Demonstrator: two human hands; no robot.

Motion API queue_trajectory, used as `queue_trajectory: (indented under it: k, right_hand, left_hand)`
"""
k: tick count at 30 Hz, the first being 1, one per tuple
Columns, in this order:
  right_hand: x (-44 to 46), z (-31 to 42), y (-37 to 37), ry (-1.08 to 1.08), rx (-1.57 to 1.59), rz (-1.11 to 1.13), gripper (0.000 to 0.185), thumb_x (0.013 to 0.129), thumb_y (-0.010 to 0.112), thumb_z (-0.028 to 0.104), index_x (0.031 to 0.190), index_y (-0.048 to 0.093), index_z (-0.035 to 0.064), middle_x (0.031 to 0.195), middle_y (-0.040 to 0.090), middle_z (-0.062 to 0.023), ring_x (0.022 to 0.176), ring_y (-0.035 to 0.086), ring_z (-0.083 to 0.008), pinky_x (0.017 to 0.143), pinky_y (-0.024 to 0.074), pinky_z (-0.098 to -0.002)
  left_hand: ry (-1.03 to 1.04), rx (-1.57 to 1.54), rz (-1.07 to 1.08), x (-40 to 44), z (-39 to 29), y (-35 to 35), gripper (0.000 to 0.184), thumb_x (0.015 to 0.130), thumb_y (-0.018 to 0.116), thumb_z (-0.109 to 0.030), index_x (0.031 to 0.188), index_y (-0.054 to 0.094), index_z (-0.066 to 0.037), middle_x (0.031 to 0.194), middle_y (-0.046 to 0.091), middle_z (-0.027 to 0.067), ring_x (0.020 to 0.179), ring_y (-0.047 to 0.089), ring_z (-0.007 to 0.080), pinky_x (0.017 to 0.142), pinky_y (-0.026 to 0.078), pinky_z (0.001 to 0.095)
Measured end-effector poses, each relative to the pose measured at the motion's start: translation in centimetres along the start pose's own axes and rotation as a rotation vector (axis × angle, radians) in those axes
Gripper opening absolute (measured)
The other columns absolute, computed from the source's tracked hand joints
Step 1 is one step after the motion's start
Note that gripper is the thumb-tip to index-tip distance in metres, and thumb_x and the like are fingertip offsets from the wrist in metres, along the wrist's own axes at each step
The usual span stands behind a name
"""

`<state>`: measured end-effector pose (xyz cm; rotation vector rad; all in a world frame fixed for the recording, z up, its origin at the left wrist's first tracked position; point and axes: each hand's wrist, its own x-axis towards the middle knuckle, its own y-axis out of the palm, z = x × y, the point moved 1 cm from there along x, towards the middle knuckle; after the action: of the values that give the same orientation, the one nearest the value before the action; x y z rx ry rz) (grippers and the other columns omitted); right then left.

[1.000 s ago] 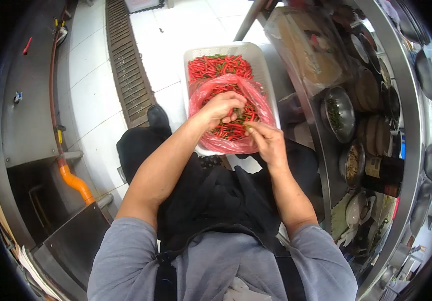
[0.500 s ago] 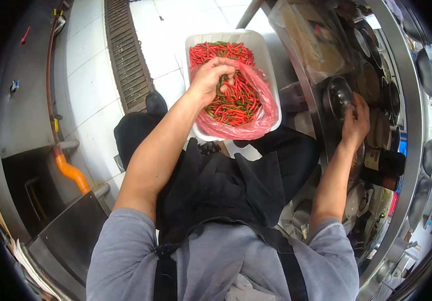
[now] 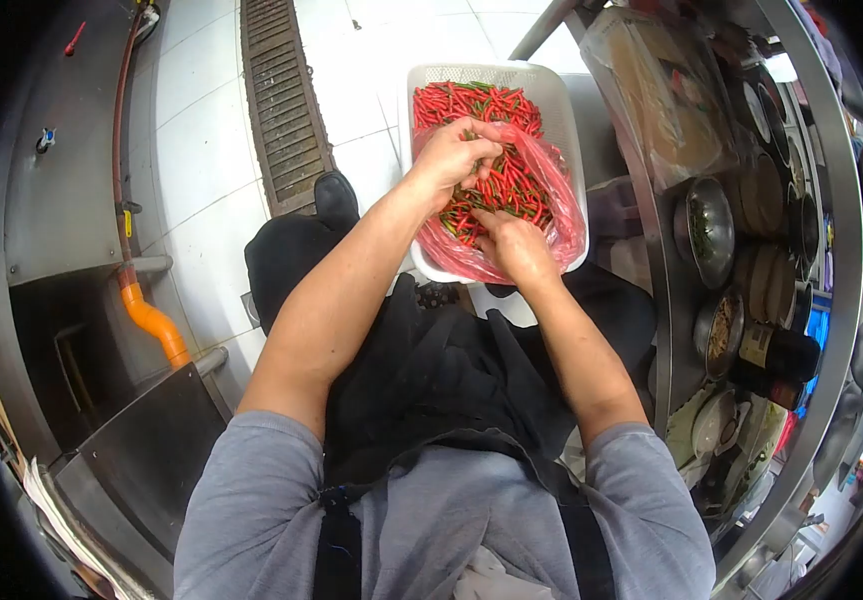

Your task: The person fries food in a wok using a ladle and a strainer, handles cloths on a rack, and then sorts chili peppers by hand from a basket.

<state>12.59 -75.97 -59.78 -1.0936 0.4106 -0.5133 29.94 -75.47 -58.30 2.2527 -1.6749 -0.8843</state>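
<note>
A pink plastic bag (image 3: 573, 215) full of small red chili peppers (image 3: 516, 190) lies open in a white perforated basket (image 3: 569, 110) between my knees. More loose chilies fill the basket's far end. My left hand (image 3: 454, 160) is over the bag's left side, its fingers curled round a few chilies with green stems showing. My right hand (image 3: 521, 248) reaches over the bag's near edge. Its fingertips touch the chilies, with thumb and forefinger apart. On the shelf to the right, a metal bowl (image 3: 708, 232) contains some green bits, apparently stems.
A metal shelf rack (image 3: 656, 270) runs along my right, with pans, a dark bottle (image 3: 779, 352) and a plastic-wrapped package (image 3: 651, 90). A steel cabinet (image 3: 61, 150) and an orange pipe (image 3: 154, 325) stand at left. A drain grate (image 3: 284, 110) crosses the white tiles.
My right hand has moved left from the metal bowl on the shelf to the chilies in the bag. My left hand stays at the bag. The whole view has shifted slightly.
</note>
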Motion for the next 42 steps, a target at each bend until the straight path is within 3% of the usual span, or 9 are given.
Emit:
queue_trajectory:
  k: [5,7,12,22,24,29,33,39,42]
  right_hand:
    - [1.4,-1.1,-0.1,0.028,0.167,-0.123,0.018,0.079,0.063,0.014,0.094,0.066,0.0034,0.088,0.065,-0.0176,0.082,0.063,-0.0347,0.074,0.0494,-0.0450]
    - [1.9,-1.2,-0.4,0.156,0.111,-0.087,0.018,0.081,0.062,0.017,0.091,0.066,0.0024,0.086,0.065,-0.0169,0.082,0.063,-0.0343,0.074,0.0495,-0.0448]
    - [3.3,-0.9,1.6,0.089,-0.073,-0.020,0.021,0.079,0.066,0.023,0.080,0.064,0.0022,0.083,0.065,-0.0174,0.077,0.064,-0.0346,0.070,0.0503,-0.0451]
    - [4.9,-1.3,2.6,0.108,-0.251,0.134,0.020,0.077,0.067,0.023,0.084,0.064,0.0040,0.076,0.065,-0.0169,0.075,0.065,-0.0341,0.068,0.0508,-0.0463]
    - [4.7,-1.8,1.6,0.062,-0.201,0.044,0.018,0.082,0.056,0.018,0.075,0.063,0.0025,0.078,0.066,-0.0181,0.074,0.065,-0.0342,0.067,0.0510,-0.0464]
    - [2.0,-4.4,-3.0,0.238,0.109,-0.122,0.018,0.081,0.065,0.018,0.082,0.064,0.0000,0.077,0.064,-0.0210,0.073,0.063,-0.0371,0.066,0.0481,-0.0436]
    - [0.1,-7.6,-4.5,0.471,0.567,-0.100,0.019,0.083,0.068,0.017,0.086,0.066,-0.0017,0.068,0.065,-0.0066,0.058,0.059,-0.0145,0.055,0.0444,-0.0295]
    - [-1.4,-5.8,-5.0,0.485,1.041,-0.182,0.016,0.085,0.067,0.012,0.090,0.066,-0.0024,0.069,0.063,-0.0022,0.050,0.051,-0.0071,0.049,0.0381,-0.0212]
    - [-1.5,-5.3,-5.1,0.510,0.940,-0.168,0.014,0.085,0.067,0.011,0.091,0.066,-0.0016,0.069,0.063,-0.0019,0.050,0.051,-0.0073,0.048,0.0380,-0.0212]
  left_hand:
    - [0.009,0.039,-0.020,0.1,-0.1,0.1,0.020,0.080,0.062,-0.002,0.098,0.054,-0.001,0.070,0.058,0.0045,0.054,0.051,0.0080,0.039,0.031,0.0201]
    - [-0.002,0.079,-0.016,0.1,0.0,0.3,0.017,0.081,0.062,-0.002,0.096,0.055,-0.005,0.071,0.056,0.0020,0.055,0.051,0.0078,0.041,0.031,0.0204]
    - [-0.008,0.071,-0.008,0.2,0.0,0.7,0.017,0.080,0.062,-0.001,0.095,0.056,-0.004,0.072,0.056,0.0027,0.056,0.050,0.0079,0.040,0.030,0.0204]
    - [-0.003,0.146,-0.027,0.3,0.0,0.4,0.020,0.080,0.063,-0.001,0.098,0.056,-0.004,0.074,0.058,0.0031,0.056,0.051,0.0079,0.040,0.029,0.0203]
    - [-0.004,0.143,-0.028,0.1,0.0,0.3,0.020,0.080,0.063,-0.002,0.099,0.056,-0.004,0.074,0.058,0.0031,0.055,0.051,0.0078,0.040,0.029,0.0202]
    - [-0.002,0.168,-0.029,-0.1,-0.2,0.2,0.020,0.080,0.063,-0.003,0.099,0.056,-0.004,0.074,0.058,0.0025,0.054,0.051,0.0073,0.039,0.029,0.0201]
    - [0.000,0.238,-0.025,0.1,0.2,0.3,0.020,0.081,0.062,-0.004,0.099,0.056,-0.005,0.068,0.057,0.0015,0.052,0.051,0.0071,0.039,0.029,0.0199]
    - [-0.039,0.324,0.007,-0.1,0.8,0.6,0.016,0.081,0.062,-0.007,0.096,0.057,-0.004,0.065,0.055,0.0016,0.052,0.051,0.0076,0.040,0.030,0.0213]
    - [-0.073,0.349,0.030,-0.1,1.1,0.6,0.015,0.080,0.062,-0.008,0.094,0.058,-0.004,0.065,0.055,0.0018,0.053,0.052,0.0081,0.041,0.032,0.0221]
